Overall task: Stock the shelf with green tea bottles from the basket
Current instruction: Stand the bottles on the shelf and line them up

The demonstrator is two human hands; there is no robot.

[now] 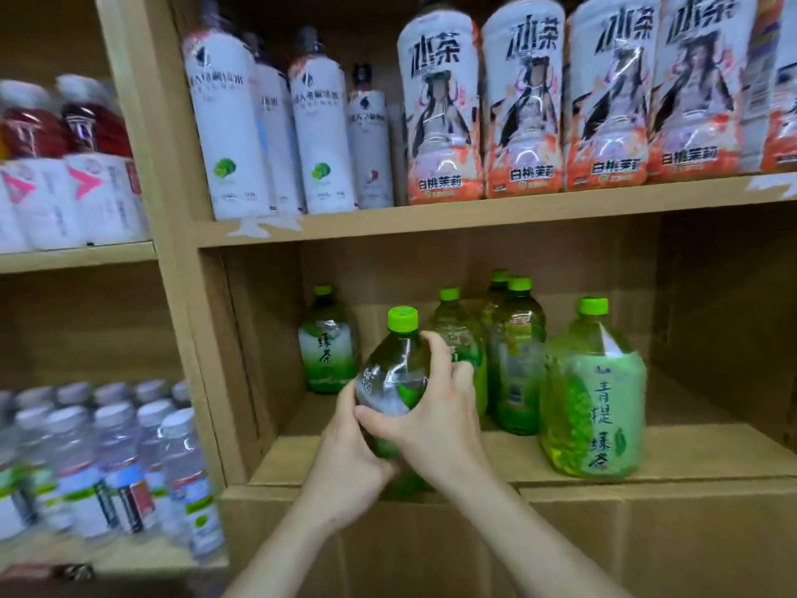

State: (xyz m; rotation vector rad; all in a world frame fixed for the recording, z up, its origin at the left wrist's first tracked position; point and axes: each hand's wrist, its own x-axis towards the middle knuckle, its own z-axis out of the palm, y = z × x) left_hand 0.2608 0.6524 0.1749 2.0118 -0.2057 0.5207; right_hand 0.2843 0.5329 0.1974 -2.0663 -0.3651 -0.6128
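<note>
A green tea bottle with a lime cap is held upright at the front of the cardboard shelf. My left hand grips its lower body from the left. My right hand wraps its front and right side. Behind it stand several more green tea bottles: one at the back left, a cluster in the middle, and a larger one at the front right. The basket is out of view.
The shelf above carries tall white bottles and peach tea bottles. Water bottles fill the lower left bay, red drinks the upper left. Bare shelf floor lies at the left and far right of the green bottles.
</note>
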